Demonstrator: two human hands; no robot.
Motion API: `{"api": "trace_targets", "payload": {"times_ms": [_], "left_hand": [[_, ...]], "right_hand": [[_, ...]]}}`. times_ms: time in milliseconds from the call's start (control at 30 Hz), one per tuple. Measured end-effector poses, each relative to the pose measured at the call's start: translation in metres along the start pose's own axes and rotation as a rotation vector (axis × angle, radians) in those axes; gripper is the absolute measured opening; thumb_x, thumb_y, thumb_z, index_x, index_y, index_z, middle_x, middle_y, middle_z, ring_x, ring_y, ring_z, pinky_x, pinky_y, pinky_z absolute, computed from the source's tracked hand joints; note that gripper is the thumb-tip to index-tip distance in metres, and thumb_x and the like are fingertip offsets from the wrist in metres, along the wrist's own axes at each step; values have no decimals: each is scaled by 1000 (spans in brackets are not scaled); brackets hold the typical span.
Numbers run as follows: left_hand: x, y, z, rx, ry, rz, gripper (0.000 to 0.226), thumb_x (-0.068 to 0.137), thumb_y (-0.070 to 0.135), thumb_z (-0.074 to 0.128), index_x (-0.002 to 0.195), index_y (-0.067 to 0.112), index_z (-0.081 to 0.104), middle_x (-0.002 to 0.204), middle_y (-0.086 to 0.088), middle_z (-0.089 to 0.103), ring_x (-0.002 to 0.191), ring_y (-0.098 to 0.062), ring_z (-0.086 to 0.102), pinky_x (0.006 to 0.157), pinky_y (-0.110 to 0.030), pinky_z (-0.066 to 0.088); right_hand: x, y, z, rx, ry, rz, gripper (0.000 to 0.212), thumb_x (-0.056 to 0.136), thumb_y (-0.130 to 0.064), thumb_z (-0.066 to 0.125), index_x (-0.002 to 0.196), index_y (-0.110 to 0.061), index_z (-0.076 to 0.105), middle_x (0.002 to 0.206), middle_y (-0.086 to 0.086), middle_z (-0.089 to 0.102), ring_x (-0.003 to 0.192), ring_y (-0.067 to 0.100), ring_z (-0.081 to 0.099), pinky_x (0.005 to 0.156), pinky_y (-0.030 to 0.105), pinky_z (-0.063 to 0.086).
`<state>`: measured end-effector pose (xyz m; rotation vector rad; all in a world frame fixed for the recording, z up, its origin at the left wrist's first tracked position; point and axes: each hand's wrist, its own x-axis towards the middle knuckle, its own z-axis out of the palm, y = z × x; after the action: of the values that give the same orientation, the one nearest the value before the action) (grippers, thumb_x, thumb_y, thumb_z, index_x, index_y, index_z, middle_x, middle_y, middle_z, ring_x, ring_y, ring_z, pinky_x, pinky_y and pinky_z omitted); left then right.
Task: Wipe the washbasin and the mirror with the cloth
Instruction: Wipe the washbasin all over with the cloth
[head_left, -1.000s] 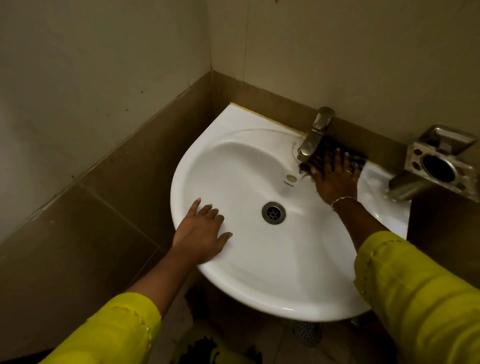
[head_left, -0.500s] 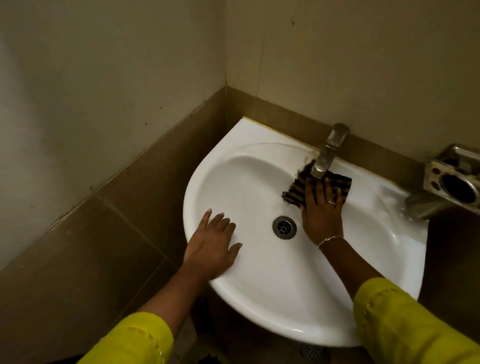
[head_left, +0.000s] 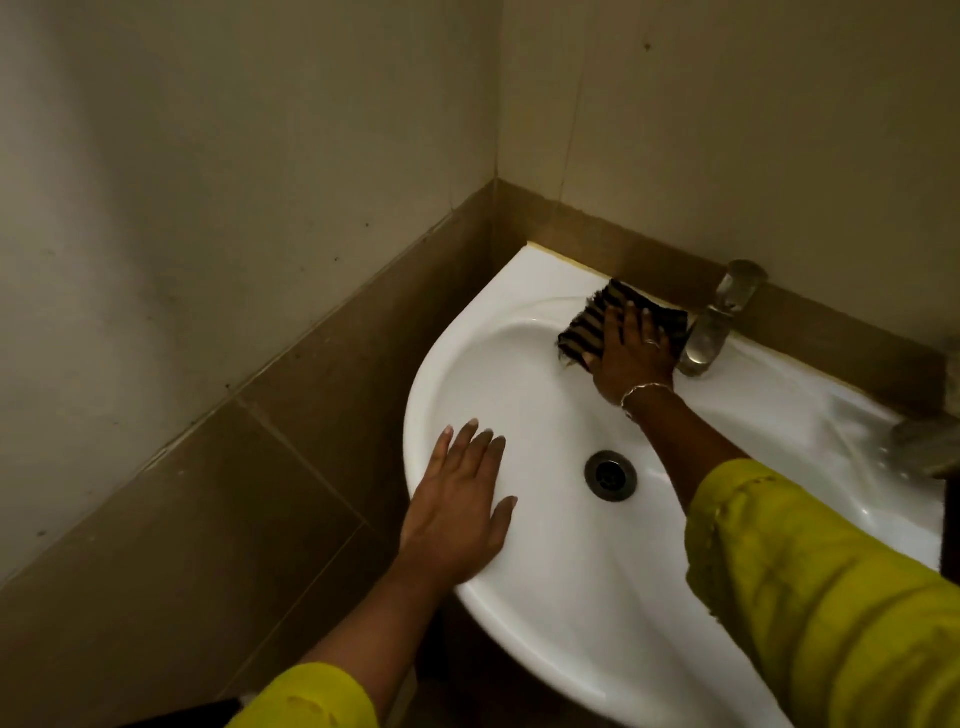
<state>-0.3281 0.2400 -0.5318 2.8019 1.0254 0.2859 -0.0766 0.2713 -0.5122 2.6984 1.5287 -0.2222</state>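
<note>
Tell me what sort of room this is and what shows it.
Most likely a small bathroom or washroom. A white ceramic washbasin is fitted into the corner, with a drain in its bowl. A metal tap stands on its back ledge, and brown tiles cover the lower walls.

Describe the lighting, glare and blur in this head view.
Head view: dim, yellowish light; faint glare on the front rim of the washbasin; its right end is smeared by motion blur; the cloth under the right hand reads fairly sharp.
</note>
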Motion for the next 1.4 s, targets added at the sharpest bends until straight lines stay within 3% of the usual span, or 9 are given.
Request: {"api": "trace_targets", "payload": {"times_ms": [300,467,633,767,867,900,1000,1100,1400], "left_hand": [[-1,-1,2,-124,123,-68,65,88,38,37,143,6,23,148,-11,35,140,-24,22,113,-37,9],[-1,-1,2,-150,142,-83,66,90,39,35,144,5,18,151,-10,27,141,-21,15,114,-36,8],[-1,-1,1,-169,161,-107,66,95,48,20,144,5,17,151,-14,24,141,-20,11,114,-36,8],[-2,-1,1,-178,186,-106,67,94,47,26,145,3,15,153,-14,19,143,-19,8,116,-34,6],[-2,-1,-1,-184,198,-129,67,95,52,19,145,7,11,153,-14,18,143,-19,7,116,-33,3],[-1,-1,-1,-189,212,-136,67,95,52,19,145,8,10,154,-14,16,143,-20,6,117,-33,1],[-3,0,-2,-235,268,-190,67,95,52,20,146,11,7,155,-7,7,144,-20,3,117,-33,-4],[-4,1,-3,-294,295,-220,67,95,54,16,147,15,0,155,-5,5,144,-20,1,117,-34,-5],[-6,0,-5,-395,350,-225,74,93,57,14,145,3,11,155,-13,10,144,-26,4,117,-36,-4]], "right_hand": [[14,-25,3,-17,89,-61,66,97,-38,35,148,-13,2,156,16,-4,143,33,-4,114,47,1],[13,-60,11,19,126,-234,65,96,-35,37,148,-14,6,156,16,-2,143,34,-4,114,47,-2],[4,-100,23,101,88,-429,67,95,-39,34,147,-16,-1,155,15,-9,143,33,-10,114,46,-4],[-14,-113,30,432,-60,-619,63,90,-39,24,147,-16,8,156,12,-6,143,31,-11,114,45,5],[-25,-112,22,975,-23,-471,49,99,-19,35,145,-12,19,156,9,8,144,24,-1,116,42,8],[-26,-116,18,1036,31,-395,50,99,-17,35,146,-13,17,156,9,6,144,23,-1,117,42,8],[-26,-140,17,806,5,-326,60,98,-34,33,147,-16,4,156,11,-11,142,30,-18,113,51,0],[-22,-159,23,560,-72,-257,67,97,-40,34,147,-18,-3,153,13,-21,139,36,-24,111,58,1],[-56,-164,31,508,-175,-326,65,98,-38,34,146,-26,-7,151,15,-28,139,36,-23,111,57,3]]}}
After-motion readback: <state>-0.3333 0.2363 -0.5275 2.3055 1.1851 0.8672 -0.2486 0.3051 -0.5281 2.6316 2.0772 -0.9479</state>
